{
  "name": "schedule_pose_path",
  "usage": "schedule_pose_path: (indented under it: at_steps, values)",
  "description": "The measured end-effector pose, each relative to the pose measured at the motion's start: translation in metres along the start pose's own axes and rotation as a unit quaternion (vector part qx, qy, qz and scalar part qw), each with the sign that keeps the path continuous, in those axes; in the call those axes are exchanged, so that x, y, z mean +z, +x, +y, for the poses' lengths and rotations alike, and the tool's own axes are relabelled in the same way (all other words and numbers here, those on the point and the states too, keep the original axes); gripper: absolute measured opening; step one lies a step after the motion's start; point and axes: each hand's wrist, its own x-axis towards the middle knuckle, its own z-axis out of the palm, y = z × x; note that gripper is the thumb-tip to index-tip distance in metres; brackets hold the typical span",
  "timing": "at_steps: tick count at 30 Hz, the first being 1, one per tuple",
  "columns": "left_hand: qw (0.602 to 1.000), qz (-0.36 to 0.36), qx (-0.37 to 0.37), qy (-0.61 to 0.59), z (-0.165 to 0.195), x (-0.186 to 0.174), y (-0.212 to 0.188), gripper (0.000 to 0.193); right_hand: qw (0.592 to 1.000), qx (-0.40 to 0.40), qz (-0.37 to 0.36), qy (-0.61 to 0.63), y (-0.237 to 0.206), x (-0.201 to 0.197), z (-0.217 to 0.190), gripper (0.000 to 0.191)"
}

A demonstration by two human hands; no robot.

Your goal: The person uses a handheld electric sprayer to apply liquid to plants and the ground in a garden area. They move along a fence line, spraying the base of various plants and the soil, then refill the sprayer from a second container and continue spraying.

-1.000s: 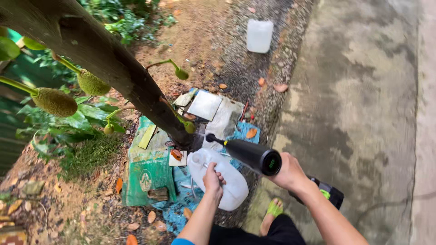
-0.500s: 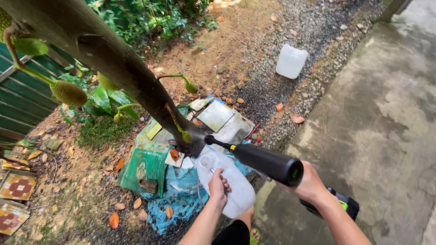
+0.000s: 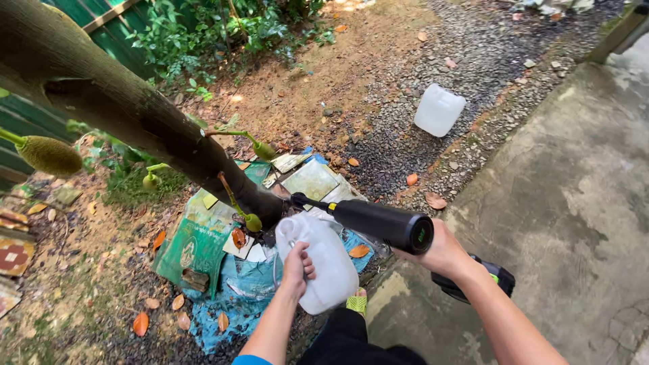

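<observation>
My left hand (image 3: 297, 265) grips the handle of a white plastic jug (image 3: 324, 266), held low in front of me. Gripped in my right hand (image 3: 443, 251) is a black sprayer wand (image 3: 368, 220), whose thin nozzle tip points left towards the base of a slanting tree trunk (image 3: 135, 118). A black and green battery unit (image 3: 483, 280) shows just below my right wrist. Small green jackfruits hang from the trunk: one large (image 3: 51, 155) at far left, smaller ones (image 3: 253, 222) near the nozzle.
Green sacks (image 3: 193, 240), a blue tarp (image 3: 233, 297) and flat packets lie at the tree base. A second white jug (image 3: 439, 109) stands on the gravel up the slope. A concrete path (image 3: 568, 203) runs on the right, with a green fence (image 3: 115, 27) and plants behind.
The view has swung up and to the right, so the tree and the far jug sit higher. My two hands keep their hold on jug and wand.
</observation>
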Motion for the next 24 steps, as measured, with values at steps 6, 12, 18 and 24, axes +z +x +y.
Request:
schedule_pose_path:
  at_steps: [6, 12, 18, 24]
  values:
    - [0.996, 0.031, 0.077, -0.02, 0.009, 0.024, -0.001, 0.035, 0.998, 0.002, -0.029, -0.047, 0.065, -0.007, 0.02, 0.046]
    - [0.971, 0.12, 0.202, -0.052, 0.004, 0.07, -0.006, 0.036, 0.992, -0.086, -0.064, -0.059, 0.133, -0.039, 0.041, 0.043]
    - [0.922, 0.233, 0.297, -0.081, -0.027, 0.128, -0.033, 0.029, 0.983, -0.105, -0.143, -0.052, 0.178, -0.08, 0.052, 0.041]
    - [0.879, 0.318, 0.339, -0.108, -0.064, 0.182, -0.059, 0.025, 0.961, -0.136, -0.201, -0.134, 0.191, -0.107, 0.057, 0.038]
